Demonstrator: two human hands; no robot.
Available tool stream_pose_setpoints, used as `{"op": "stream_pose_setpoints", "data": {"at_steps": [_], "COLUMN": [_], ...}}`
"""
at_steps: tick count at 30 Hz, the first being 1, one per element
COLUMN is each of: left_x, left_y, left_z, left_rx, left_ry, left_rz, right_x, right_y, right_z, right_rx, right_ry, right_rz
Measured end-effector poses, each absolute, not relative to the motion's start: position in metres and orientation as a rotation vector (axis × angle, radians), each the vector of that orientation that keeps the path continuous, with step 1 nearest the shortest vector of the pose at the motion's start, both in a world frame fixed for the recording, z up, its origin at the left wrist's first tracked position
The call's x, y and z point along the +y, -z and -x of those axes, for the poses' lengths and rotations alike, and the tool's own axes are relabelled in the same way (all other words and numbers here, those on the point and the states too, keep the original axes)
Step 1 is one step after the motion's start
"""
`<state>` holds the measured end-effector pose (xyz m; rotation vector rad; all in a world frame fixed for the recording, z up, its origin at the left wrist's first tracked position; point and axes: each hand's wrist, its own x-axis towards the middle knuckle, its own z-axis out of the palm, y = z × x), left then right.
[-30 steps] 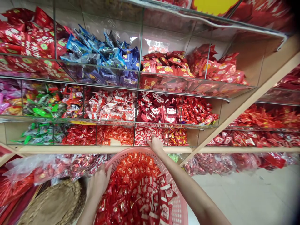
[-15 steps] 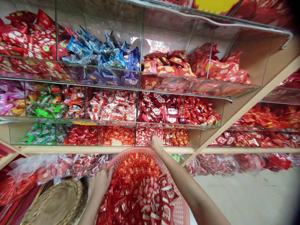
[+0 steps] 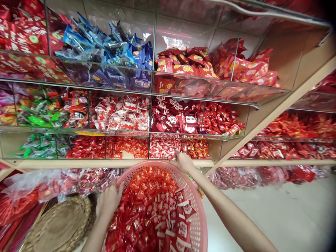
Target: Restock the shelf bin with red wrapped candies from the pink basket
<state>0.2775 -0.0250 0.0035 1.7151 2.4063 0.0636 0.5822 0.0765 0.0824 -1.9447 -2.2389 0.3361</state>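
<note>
My left hand (image 3: pixel 109 200) curls over the near left rim of a pink plastic mesh basket (image 3: pixel 195 213), which is heaped with small red-and-white wrapped sweets (image 3: pixel 145 206). At the basket's far rim, my right hand (image 3: pixel 182 161) sits right below a clear acrylic bin of red-and-white wrapped sweets (image 3: pixel 164 147). Its fingers touch the bin's lower front area, and they hide whatever may lie in them.
Rows of clear bins with red, blue, green and pink packets (image 3: pixel 126 115) fill a wooden shelf unit (image 3: pixel 118 163). Bagged red sweets (image 3: pixel 252 176) hang below it. A round woven straw mat (image 3: pixel 59 225) lies at lower left, and pale floor tiles (image 3: pixel 262 217) show at right.
My right hand has shifted slightly right, away from the bin's sweets, and sits nearer the basket's rim. The shelves and basket sit slightly higher in the view.
</note>
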Motion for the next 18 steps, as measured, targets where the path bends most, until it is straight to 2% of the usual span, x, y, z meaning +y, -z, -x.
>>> {"op": "stream_pose_setpoints", "data": {"at_steps": [7,12,18], "left_x": [-0.026,-0.025,-0.025], "left_y": [-0.006,-0.001,0.002], "left_z": [-0.279,-0.276,-0.275], "left_rx": [2.410,2.413,2.409], "left_ry": [-0.067,-0.053,-0.063], "left_rz": [-1.725,-1.730,-1.734], "right_x": [0.000,-0.028,-0.032], "right_y": [-0.047,-0.018,-0.009], "right_z": [-0.569,-0.558,-0.555], "right_rx": [-2.690,-2.894,-2.963], "right_ry": [-0.610,-0.603,-0.593], "right_rz": [1.243,1.183,1.169]}}
